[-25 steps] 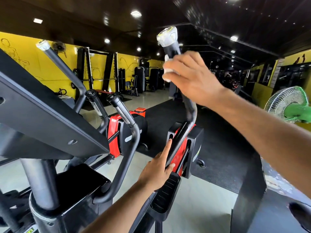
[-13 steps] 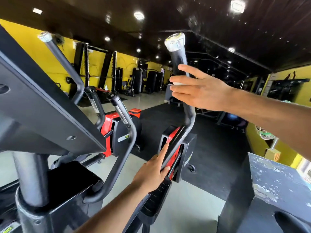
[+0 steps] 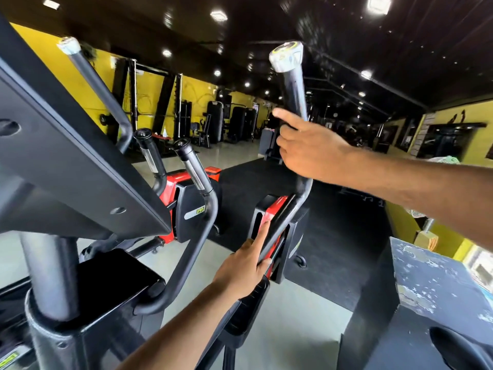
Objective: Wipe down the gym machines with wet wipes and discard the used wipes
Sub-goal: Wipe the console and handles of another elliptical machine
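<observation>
I face an elliptical machine. Its right moving handlebar (image 3: 292,86) is a black bar with a silver end cap, rising at centre right. My right hand (image 3: 312,153) wraps round the bar's middle, below the cap, with the index finger stretched across it. The white wet wipe is hidden under this hand. My left hand (image 3: 242,268) holds the bar's lower arm near the red housing (image 3: 274,212), fingers lying along it and thumb round the other side.
The machine's dark console panel (image 3: 66,169) fills the left. The left handlebar (image 3: 98,89) and two short inner grips (image 3: 192,166) stand behind it. A worn black counter (image 3: 440,284) sits at the right. Another red and black machine (image 3: 192,198) and weight racks lie beyond.
My right hand has slid down the handlebar from just under the cap to its middle, and the wipe that showed at its fingers is now covered. My left hand stays on the lower arm.
</observation>
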Action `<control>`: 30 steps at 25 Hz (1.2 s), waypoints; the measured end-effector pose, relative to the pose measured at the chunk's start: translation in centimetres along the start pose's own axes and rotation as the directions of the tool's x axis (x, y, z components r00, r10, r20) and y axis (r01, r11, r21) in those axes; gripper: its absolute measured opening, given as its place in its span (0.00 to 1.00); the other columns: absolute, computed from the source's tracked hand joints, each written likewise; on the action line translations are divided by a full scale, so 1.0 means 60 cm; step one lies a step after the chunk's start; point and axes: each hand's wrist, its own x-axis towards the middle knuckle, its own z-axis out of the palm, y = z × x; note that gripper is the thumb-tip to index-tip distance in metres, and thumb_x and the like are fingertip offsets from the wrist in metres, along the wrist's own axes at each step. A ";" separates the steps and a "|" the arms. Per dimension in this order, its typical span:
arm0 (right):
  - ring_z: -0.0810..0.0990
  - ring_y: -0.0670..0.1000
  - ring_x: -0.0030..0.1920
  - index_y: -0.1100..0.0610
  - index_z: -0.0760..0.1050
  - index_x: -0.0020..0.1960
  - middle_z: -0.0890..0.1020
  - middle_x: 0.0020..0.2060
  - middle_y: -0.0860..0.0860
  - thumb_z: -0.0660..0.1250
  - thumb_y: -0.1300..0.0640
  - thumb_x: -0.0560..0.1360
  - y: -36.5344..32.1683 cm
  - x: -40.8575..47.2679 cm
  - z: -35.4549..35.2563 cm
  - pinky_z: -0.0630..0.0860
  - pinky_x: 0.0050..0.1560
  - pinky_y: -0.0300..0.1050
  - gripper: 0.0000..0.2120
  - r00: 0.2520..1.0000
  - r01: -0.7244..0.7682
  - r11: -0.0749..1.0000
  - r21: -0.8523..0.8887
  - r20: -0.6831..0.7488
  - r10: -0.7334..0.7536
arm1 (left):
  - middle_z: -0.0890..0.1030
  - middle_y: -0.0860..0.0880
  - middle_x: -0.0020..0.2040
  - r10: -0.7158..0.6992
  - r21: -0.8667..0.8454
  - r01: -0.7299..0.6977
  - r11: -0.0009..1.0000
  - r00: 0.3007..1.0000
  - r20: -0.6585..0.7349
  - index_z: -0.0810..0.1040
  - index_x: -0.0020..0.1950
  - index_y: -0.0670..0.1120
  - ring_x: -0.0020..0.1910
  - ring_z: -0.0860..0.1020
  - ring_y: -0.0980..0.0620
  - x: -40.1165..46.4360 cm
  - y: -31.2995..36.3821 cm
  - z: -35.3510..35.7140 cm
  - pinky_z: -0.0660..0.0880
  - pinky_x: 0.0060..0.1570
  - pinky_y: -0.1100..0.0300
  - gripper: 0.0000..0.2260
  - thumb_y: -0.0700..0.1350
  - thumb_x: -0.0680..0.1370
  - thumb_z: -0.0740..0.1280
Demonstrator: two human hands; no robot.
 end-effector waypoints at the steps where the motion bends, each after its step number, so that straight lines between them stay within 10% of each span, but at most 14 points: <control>1: 0.78 0.60 0.58 0.62 0.80 0.58 0.82 0.51 0.57 0.62 0.68 0.76 -0.025 0.000 0.007 0.45 0.79 0.69 0.14 0.999 0.006 0.999 0.035 0.033 -0.007 | 0.73 0.45 0.74 0.000 0.005 0.000 1.000 1.000 0.007 0.28 0.79 0.66 0.59 0.83 0.42 0.000 -0.001 -0.001 0.81 0.58 0.44 0.41 0.56 0.85 0.61; 6: 0.81 0.57 0.44 0.58 0.76 0.55 0.80 0.41 0.53 0.54 0.71 0.73 -0.118 0.003 0.024 0.42 0.81 0.64 0.19 0.999 -0.052 0.933 0.357 0.031 0.044 | 0.73 0.45 0.67 -0.005 0.070 0.003 0.998 1.000 0.029 0.27 0.80 0.60 0.40 0.81 0.49 -0.012 -0.001 -0.006 0.81 0.44 0.55 0.41 0.54 0.86 0.60; 10: 0.85 0.57 0.49 0.57 0.78 0.62 0.81 0.45 0.51 0.62 0.75 0.67 -0.181 -0.030 0.062 0.40 0.82 0.51 0.27 0.986 -0.069 0.717 0.694 -0.060 0.154 | 0.72 0.43 0.69 -0.006 0.041 0.004 0.999 0.999 0.049 0.26 0.79 0.64 0.44 0.83 0.43 -0.021 -0.007 -0.004 0.82 0.47 0.47 0.41 0.54 0.86 0.60; 16: 0.76 0.56 0.57 0.61 0.81 0.62 0.85 0.59 0.52 0.62 0.68 0.79 -0.154 -0.075 0.086 0.75 0.60 0.52 0.16 0.775 -0.111 0.578 0.808 -0.294 0.560 | 0.72 0.45 0.68 -0.003 0.034 0.001 0.999 0.999 0.033 0.26 0.78 0.65 0.45 0.83 0.43 -0.020 -0.005 -0.005 0.79 0.46 0.49 0.41 0.54 0.86 0.61; 21: 0.76 0.57 0.51 0.63 0.80 0.63 0.83 0.56 0.55 0.70 0.72 0.72 -0.192 -0.073 0.085 0.83 0.42 0.50 0.20 0.838 -0.207 0.533 0.820 -0.133 0.529 | 0.72 0.45 0.70 0.006 0.034 -0.007 0.999 0.999 0.038 0.26 0.79 0.65 0.48 0.84 0.44 -0.022 -0.005 -0.006 0.79 0.48 0.52 0.41 0.53 0.86 0.61; 25: 0.68 0.52 0.58 0.56 0.76 0.68 0.80 0.60 0.49 0.68 0.73 0.73 -0.211 -0.040 0.065 0.83 0.47 0.54 0.26 0.911 -0.325 0.362 0.874 0.187 0.368 | 0.72 0.44 0.72 0.022 0.030 -0.023 0.999 0.999 0.038 0.26 0.78 0.66 0.48 0.85 0.45 -0.019 -0.010 -0.007 0.81 0.50 0.52 0.42 0.54 0.86 0.61; 27: 0.71 0.52 0.59 0.54 0.77 0.69 0.81 0.62 0.49 0.68 0.73 0.75 -0.180 -0.038 0.043 0.83 0.47 0.55 0.26 0.914 -0.261 0.337 0.904 0.120 0.386 | 0.72 0.43 0.72 0.015 0.018 -0.016 1.000 0.999 0.046 0.26 0.78 0.66 0.49 0.85 0.44 -0.020 -0.008 -0.007 0.82 0.52 0.50 0.42 0.53 0.86 0.61; 30: 0.77 0.55 0.55 0.61 0.80 0.65 0.81 0.63 0.55 0.68 0.70 0.78 -0.099 -0.052 0.001 0.82 0.49 0.47 0.17 0.666 -0.194 0.275 0.942 -0.079 0.742 | 0.72 0.44 0.73 0.020 0.025 -0.022 0.999 0.999 0.045 0.27 0.79 0.65 0.50 0.85 0.45 -0.020 -0.005 -0.008 0.81 0.52 0.51 0.41 0.53 0.86 0.61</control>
